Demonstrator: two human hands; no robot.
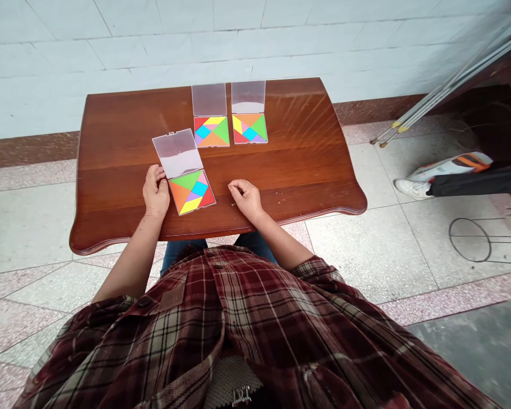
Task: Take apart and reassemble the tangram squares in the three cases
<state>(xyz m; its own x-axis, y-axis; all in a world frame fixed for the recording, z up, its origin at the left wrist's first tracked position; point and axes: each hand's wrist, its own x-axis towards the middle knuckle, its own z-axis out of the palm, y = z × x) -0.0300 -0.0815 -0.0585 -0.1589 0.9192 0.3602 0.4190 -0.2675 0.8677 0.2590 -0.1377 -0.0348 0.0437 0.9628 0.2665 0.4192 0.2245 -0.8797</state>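
Observation:
The nearest tangram case (192, 192) lies tilted on the table with its clear lid (177, 153) flipped back. Its tray is filled with green, orange, pink, blue, purple, red and yellow pieces. My left hand (155, 192) rests along this case's left side, fingers loosely bent and apart; whether it touches the edge is hard to tell. To the right of the case, my right hand (247, 199) lies on the wood with its fingers curled together, and nothing shows in them. Farther back are two more open tangram cases, one at centre (212, 132) and another to its right (250, 128), both filled.
The brown wooden table (119, 136) stands close to a pale tiled wall (162, 57). On the right are metal crutches (426, 102), a person's leg with a white shoe (413, 188), and a wire hoop (470, 240) over the tiled floor.

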